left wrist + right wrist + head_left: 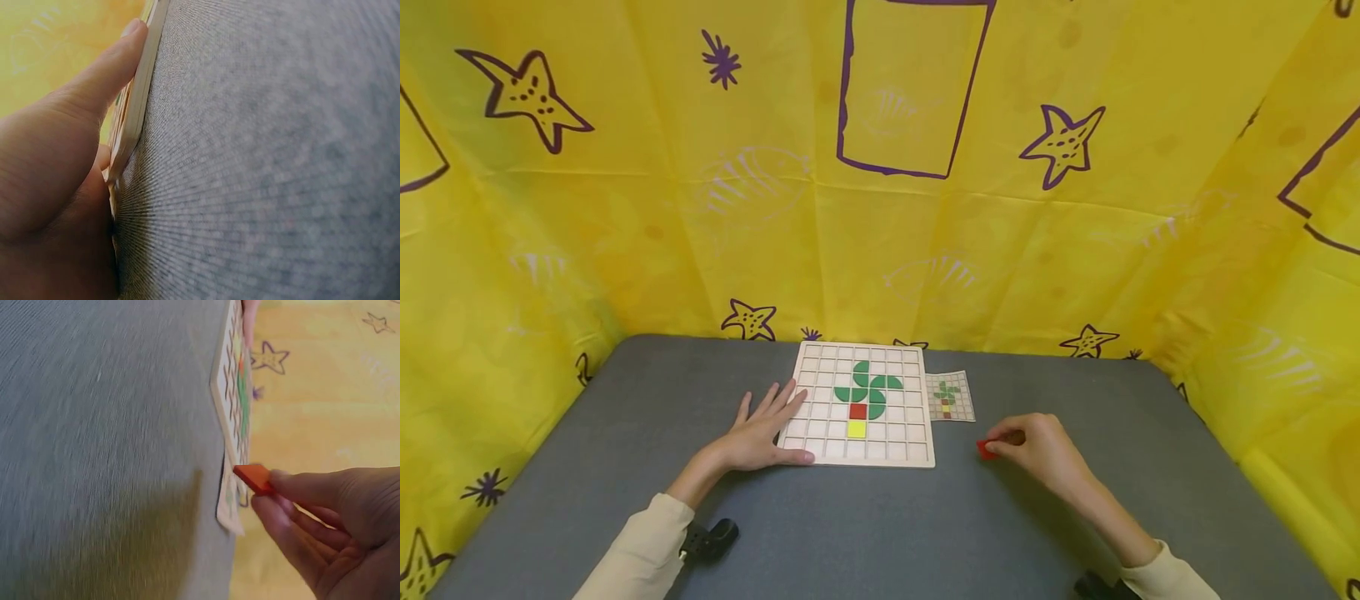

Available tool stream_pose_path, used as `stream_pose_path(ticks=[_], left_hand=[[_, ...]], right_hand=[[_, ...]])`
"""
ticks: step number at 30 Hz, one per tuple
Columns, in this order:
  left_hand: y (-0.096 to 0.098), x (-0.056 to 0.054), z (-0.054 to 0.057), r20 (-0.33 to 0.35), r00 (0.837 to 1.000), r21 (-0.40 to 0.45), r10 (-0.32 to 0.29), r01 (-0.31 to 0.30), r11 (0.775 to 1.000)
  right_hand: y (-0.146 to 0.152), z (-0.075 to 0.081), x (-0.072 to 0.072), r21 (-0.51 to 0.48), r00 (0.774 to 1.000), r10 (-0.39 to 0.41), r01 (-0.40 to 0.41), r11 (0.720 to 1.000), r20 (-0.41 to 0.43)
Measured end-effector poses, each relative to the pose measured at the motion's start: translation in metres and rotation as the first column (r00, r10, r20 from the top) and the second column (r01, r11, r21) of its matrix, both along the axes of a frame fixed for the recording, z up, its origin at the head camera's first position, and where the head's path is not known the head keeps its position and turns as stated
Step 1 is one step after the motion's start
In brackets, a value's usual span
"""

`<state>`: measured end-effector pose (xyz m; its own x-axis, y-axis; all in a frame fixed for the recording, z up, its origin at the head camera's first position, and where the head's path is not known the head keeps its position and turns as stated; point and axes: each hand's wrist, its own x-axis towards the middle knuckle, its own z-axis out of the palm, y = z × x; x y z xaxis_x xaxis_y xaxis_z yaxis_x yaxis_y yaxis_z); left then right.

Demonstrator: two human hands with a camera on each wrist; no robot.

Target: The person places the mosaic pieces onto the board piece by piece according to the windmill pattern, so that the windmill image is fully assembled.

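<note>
A square wooden grid board [831, 447] lies on the table with green rounded pieces [878, 398] in a pinwheel shape. Below them sit a red square tile [858, 411] and a yellow square tile [857, 429]. My left hand [760, 435] rests on the board's left edge, fingers spread and thumb on the near rim. To the right of the board, my right hand [1045, 454] pinches a red tile [251, 477] between thumb and index finger, above the table. A small pattern card [962, 406] showing a similar figure lies against the board's right edge.
A grey cloth-covered table [865, 533] spreads around the board. Yellow fabric [895, 250] with starfish and fish drawings hangs behind and at both sides. Dark wrist devices [709, 540] sit near the cream sleeves [643, 546].
</note>
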<state>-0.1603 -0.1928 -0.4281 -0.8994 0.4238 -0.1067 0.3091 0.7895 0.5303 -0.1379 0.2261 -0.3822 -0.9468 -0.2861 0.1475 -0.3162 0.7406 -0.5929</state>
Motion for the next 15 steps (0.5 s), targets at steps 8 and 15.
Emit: stream_pose_path(ticks=[8,15], left_hand=[[0.0,-0.001,0.0,0.004,1.0,0.015,-0.005,0.005,1.0],[0.0,-0.001,-0.002,-0.006,1.0,0.024,-0.016,0.016,1.0]], right_hand=[[-0.018,-0.005,-0.006,-0.107,0.996,-0.034,0.026,0.994,-0.078],[-0.03,-0.01,-0.007,-0.222,1.0,-0.016,0.017,0.975,0.007]])
